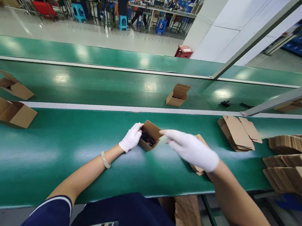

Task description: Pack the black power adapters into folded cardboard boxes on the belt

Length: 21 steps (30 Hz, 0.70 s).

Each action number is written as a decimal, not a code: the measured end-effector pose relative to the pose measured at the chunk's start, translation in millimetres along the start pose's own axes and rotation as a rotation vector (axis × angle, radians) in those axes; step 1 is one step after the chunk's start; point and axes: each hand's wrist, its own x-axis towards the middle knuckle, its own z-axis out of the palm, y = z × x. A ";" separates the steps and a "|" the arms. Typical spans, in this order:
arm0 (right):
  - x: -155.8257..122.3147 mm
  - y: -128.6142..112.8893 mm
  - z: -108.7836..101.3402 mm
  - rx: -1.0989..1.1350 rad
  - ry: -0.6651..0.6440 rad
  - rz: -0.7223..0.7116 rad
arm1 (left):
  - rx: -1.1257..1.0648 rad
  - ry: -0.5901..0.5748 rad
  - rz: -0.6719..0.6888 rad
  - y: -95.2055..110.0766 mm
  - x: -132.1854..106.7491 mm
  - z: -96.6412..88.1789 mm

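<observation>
My left hand (132,137), in a white glove, grips the near side of a small open cardboard box (148,131) on the green conveyor belt (41,177). Dark objects (147,137) lie inside the box, too shadowed to identify. My right hand (192,149), also gloved and slightly blurred, reaches toward the box's right edge, with its fingertips almost at the cardboard. A flattened cardboard carton (198,168) lies partly beneath that hand.
Stacks of flattened cartons (293,164) and a folded carton pile (238,134) sit to the right. Open boxes (178,95) stand on a farther belt beyond a white rail (140,108). Several people work at benches in the distant background.
</observation>
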 end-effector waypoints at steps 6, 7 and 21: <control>-34.2 98.5 -12.7 -0.004 0.009 0.711 | 0.013 0.273 -0.109 -32.7 47.4 -65.5; -34.2 115.3 -6.0 -0.021 -0.057 0.809 | 0.017 0.323 -0.130 -37.4 60.9 -78.5; -11.9 200.4 28.6 0.052 -0.221 0.760 | -0.059 0.549 -0.482 -95.3 132.4 -177.3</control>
